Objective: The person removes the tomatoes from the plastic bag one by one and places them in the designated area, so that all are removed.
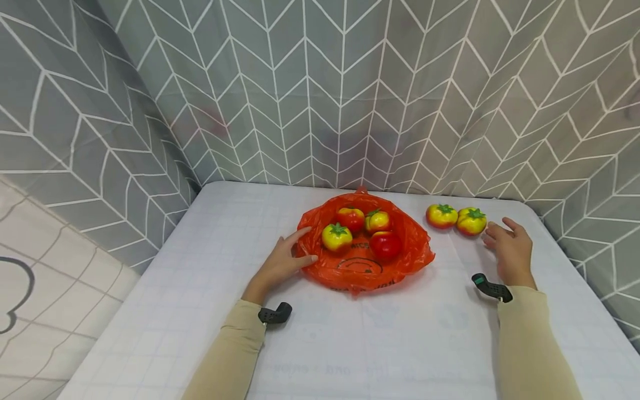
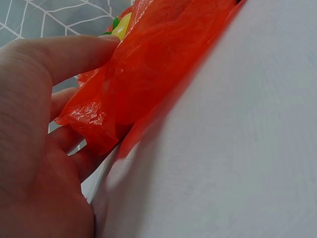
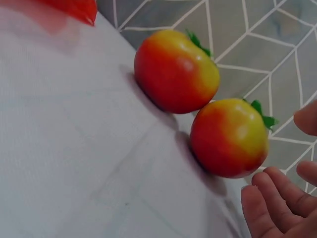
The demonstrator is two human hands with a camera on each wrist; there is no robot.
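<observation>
A red plastic bag (image 1: 350, 194) lies spread on the table with its mouth up. Inside it are several red-and-yellow tomatoes (image 1: 337, 238), some showing green leafy tops. My left hand (image 1: 281, 261) holds the bag's left edge; in the left wrist view the thumb lies over the thin red plastic (image 2: 148, 64) and the fingers are behind it. Right of the bag, two more tomatoes (image 3: 176, 72) sit side by side. My right hand (image 1: 514, 254) is just right of the nearer tomato (image 3: 230, 139), its fingers spread and loosely bent, holding nothing.
The white-covered table (image 1: 425, 344) reaches back to a grey curtain (image 1: 345, 100) with white zigzag lines. A black wrist device (image 1: 275, 314) sits on the left wrist and another black device (image 1: 492, 289) on the right.
</observation>
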